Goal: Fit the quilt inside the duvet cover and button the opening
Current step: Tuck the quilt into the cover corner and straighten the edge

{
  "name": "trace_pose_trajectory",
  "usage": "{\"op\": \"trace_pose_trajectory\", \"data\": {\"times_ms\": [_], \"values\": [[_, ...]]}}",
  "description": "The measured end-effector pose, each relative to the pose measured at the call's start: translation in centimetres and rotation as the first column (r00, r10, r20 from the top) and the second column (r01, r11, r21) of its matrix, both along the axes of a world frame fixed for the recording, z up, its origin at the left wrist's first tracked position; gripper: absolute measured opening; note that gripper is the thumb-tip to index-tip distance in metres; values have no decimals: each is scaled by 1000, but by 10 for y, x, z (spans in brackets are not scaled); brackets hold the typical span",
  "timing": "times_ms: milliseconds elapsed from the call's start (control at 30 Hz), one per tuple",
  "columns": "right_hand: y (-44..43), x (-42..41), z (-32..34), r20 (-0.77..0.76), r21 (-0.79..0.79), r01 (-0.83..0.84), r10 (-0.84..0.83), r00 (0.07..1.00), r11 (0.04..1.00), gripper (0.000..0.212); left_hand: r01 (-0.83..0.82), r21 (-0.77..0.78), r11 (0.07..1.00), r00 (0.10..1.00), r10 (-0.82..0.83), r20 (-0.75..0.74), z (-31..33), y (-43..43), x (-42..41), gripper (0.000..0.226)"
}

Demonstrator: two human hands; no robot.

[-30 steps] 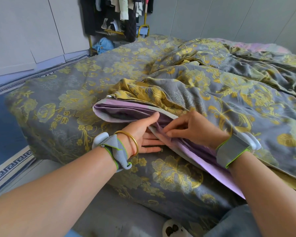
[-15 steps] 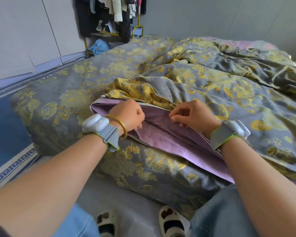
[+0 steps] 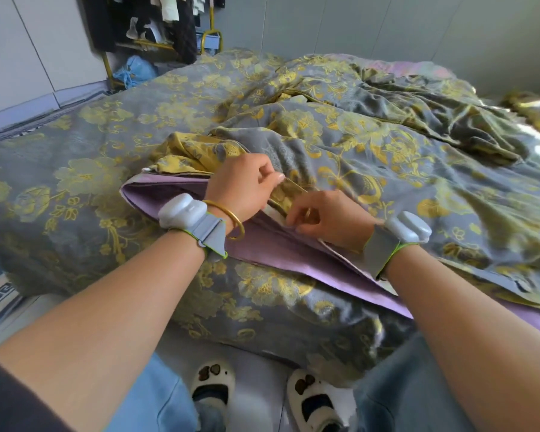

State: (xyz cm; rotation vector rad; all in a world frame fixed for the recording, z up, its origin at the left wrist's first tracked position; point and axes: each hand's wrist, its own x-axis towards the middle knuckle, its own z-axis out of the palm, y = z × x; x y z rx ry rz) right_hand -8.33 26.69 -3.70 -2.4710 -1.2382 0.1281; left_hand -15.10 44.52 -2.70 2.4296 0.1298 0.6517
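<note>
Left hand (image 3: 247, 188) fingers pinching the duvet cover (image 3: 387, 157) edge, right hand (image 3: 328, 219) fingers pinched on it just beside, purple quilt (image 3: 262, 247) showing below, on the bed (image 3: 60, 188)

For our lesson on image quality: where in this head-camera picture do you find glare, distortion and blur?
Head view: sunlight blows out the grey-and-gold floral duvet cover at its far right edge; the wide lens bows the grey wall panels and stretches the forearms; the left hand and right hand look fairly sharp.
</note>
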Motion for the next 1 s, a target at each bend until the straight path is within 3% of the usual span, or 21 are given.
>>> {"op": "trace_pose_trajectory", "data": {"times_ms": [33, 100, 167, 200, 233, 333, 400, 433, 500, 567, 633, 700, 833, 933, 1000], "values": [[0, -7, -3, -50, -64, -53, 49, 998, 997, 20, -18, 30, 999, 1000, 18, -6, 1, 1, 3, 25], [2, -17, -7, -135, -169, -121, 99, 986, 978, 19, 10, 137, 991, 981, 17, -191, 1, 5, 8, 24], [-2, -19, -10, -170, -109, -93, 74, 983, 990, 17, 64, 198, 978, 922, 18, -386, -4, 2, 12, 27], [-5, -18, -11, -159, -15, -53, 50, 986, 999, 14, 64, 201, 977, 918, 21, -396, -6, -2, 14, 27], [-9, -17, -13, -146, 101, -9, 23, 989, 995, 11, 50, 188, 981, 943, 15, -332, -6, -6, 16, 25], [-29, -18, -17, -176, 381, 117, -53, 983, 917, 6, 1, 254, 967, 988, -40, 148, -3, -16, 25, 17], [-43, -16, -17, -130, 409, 149, -104, 986, 900, 7, 14, 386, 923, 966, -113, 235, -3, -24, 33, 26], [-51, -14, -17, -104, 395, 162, -131, 986, 904, 7, 46, 414, 909, 982, -116, 146, -5, -28, 37, 31], [-67, -10, -15, -60, 375, 196, -187, 981, 906, 6, 86, 469, 879, 972, 29, -233, -10, -38, 38, 44], [-81, -10, -15, -44, 367, 222, -221, 974, 903, 6, 125, 518, 846, 800, 222, -557, -11, -41, 37, 47], [-94, -13, -18, -29, 351, 232, -237, 971, 907, 4, 166, 544, 823, 701, 290, -652, -7, -43, 33, 46], [-102, -14, -20, -9, 317, 200, -208, 978, 927, 13, 161, 557, 815, 723, 287, -629, -6, -44, 31, 44], [-106, -16, -21, 13, 96, 103, -105, 994, 990, 47, 37, 655, 755, 954, 169, -249, -26, -44, 28, 25], [-98, -16, -22, 89, -27, 124, -121, 989, 992, 48, 12, 661, 751, 938, 220, -268, -44, -32, 20, 32], [-87, -15, -21, 106, -20, 125, -122, 987, 992, 42, -10, 661, 751, 921, 265, -287, -48, -25, 17, 33]]}}
